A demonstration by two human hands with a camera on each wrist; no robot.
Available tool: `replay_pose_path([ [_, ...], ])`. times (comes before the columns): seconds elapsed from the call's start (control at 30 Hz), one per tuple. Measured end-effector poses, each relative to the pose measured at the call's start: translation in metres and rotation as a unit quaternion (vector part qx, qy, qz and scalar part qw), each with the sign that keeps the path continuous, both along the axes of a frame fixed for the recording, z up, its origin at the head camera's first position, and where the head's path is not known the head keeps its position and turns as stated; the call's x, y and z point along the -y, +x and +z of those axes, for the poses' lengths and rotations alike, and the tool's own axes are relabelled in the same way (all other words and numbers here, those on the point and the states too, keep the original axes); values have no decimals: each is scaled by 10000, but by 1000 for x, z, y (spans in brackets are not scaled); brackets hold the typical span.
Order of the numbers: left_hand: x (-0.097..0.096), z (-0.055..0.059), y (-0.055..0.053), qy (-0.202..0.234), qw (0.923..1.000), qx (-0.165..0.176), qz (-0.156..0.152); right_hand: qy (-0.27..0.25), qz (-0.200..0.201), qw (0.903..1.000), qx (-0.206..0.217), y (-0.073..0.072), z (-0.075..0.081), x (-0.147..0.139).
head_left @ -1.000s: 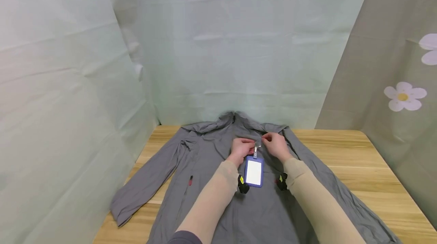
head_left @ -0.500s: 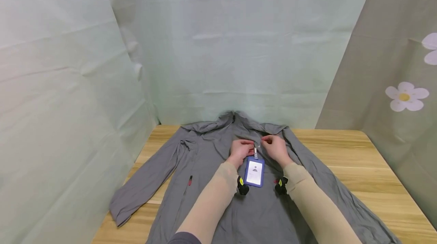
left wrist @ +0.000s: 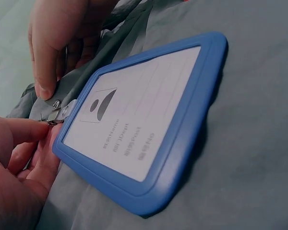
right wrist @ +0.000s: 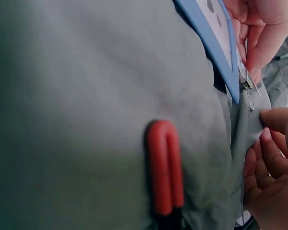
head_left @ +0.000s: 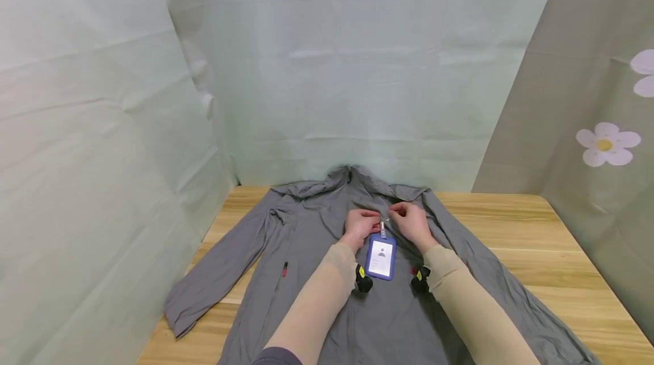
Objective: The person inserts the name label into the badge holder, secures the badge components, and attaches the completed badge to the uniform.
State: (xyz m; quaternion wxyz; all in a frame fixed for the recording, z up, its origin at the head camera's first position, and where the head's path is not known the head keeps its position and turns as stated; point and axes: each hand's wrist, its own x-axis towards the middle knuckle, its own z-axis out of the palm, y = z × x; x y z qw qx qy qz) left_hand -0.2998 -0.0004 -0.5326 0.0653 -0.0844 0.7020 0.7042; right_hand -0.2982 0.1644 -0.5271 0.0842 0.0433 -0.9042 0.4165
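CHANGE: badge [head_left: 380,258] shifts slightly up the jacket [head_left: 306,234] since 1.0 s ago | LEFT: left hand [head_left: 360,225] pinches clip [left wrist: 57,114] | RIGHT: right hand [head_left: 410,223] pinches jacket fabric beside clip | STATUS: badge flat on chest, clipping appears under way

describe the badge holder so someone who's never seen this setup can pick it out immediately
A grey jacket lies spread over the wooden table. On its chest, just below the collar, the left hand and the right hand meet at a small metal clip. The badge holder hangs from that clip: a blue-framed upright rectangle with a white card, the only blue thing on the grey cloth.
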Motion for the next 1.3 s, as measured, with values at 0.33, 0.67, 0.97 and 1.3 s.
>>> replay_pose_path([
  [0.33,-2,4,2,-158,9998,-77,17,632,393,9966,-353,4,2,2],
  [0.67,-5,5,3,-220,9996,-147,105,1226,416,9893,-672,8,5,6],
  [0.97,-6,5,2,-344,9993,-118,104,1379,451,9821,-1203,10,2,10],
  [1.3,-7,2,2,-631,9974,-286,173,1154,487,9885,-843,10,1,11],
])
